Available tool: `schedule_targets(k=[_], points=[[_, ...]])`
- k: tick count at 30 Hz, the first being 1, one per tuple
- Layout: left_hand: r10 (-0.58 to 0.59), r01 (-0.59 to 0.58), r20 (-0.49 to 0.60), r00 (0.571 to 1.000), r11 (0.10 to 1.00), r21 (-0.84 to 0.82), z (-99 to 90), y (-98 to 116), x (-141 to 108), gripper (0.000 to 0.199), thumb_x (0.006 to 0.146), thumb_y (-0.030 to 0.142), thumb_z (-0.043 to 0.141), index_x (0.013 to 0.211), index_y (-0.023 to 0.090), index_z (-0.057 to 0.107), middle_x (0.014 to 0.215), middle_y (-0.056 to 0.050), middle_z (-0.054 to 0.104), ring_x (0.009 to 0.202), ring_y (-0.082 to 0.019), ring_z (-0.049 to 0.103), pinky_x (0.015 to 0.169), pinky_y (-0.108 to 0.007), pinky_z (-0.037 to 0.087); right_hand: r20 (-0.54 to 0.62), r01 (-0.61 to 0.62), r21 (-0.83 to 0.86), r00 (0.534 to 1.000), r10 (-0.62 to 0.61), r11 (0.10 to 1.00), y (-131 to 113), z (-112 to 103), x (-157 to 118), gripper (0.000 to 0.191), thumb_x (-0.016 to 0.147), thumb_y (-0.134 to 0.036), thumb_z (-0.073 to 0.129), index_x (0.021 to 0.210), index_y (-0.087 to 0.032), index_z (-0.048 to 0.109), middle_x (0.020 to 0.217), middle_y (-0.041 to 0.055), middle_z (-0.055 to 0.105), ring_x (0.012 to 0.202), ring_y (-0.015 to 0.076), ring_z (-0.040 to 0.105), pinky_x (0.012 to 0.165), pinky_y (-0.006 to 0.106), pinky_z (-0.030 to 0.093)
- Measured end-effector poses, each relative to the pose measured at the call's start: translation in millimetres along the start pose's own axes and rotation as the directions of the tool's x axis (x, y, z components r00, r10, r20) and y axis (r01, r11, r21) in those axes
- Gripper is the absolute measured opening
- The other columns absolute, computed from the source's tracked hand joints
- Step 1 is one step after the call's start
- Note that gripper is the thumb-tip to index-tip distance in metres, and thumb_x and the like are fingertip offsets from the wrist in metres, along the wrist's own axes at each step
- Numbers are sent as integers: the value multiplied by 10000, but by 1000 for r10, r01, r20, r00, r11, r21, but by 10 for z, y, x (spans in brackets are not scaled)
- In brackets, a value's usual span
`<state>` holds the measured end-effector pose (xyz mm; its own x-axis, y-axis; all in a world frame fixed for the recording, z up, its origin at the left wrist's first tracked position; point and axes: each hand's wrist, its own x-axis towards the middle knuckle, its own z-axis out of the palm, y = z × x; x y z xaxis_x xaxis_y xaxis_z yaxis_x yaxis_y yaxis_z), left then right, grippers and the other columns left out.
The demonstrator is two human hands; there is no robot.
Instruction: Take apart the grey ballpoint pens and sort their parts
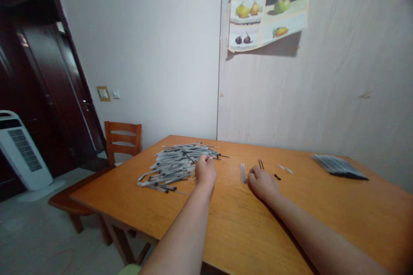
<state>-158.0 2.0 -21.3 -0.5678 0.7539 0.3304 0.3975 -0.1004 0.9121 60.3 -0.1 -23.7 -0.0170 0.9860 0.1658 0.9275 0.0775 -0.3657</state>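
A big heap of pens and pen parts (176, 163), with clear barrels and dark ends, lies on the left of the table. My left hand (205, 171) is closed at the heap's right edge. A thin dark pen refill (189, 157) runs from its fingers over the heap. Further right, my right hand (262, 184) rests low on the table with curled fingers; what they hold, if anything, is hidden. Right beside those fingertips lie clear pen barrels (242, 172). Just beyond this hand are two thin dark refills (261, 164).
Small black caps (277, 177) and whitish pieces (285, 169) lie right of my right hand. A flat row of pens (339, 166) sits at the far right of the wooden table (309, 219). A chair (123, 139) stands at the left, and the wall (180, 73) rises behind.
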Motion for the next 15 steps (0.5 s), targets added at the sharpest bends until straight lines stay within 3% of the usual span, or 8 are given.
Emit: schedule_targets(k=[12, 15], points=[[140, -127, -46, 989, 970, 206, -640, -134, 199, 231, 877, 278, 515, 992, 181, 691, 1023, -114, 721, 957, -218, 652, 848, -305, 445, -32, 37, 22, 999, -36, 999, 42, 38, -23, 271, 914, -305, 376, 943, -210, 628, 922, 122, 710, 887, 250, 640, 682, 305, 350], [172, -148, -48, 984, 935, 322, -782, -172, 288, 243, 884, 262, 495, 1005, 184, 691, 1016, -114, 724, 962, -223, 655, 851, -307, 451, -35, 37, 23, 999, -36, 999, 35, 26, -28, 262, 912, -313, 384, 927, -211, 625, 920, 119, 709, 879, 251, 643, 668, 305, 344]])
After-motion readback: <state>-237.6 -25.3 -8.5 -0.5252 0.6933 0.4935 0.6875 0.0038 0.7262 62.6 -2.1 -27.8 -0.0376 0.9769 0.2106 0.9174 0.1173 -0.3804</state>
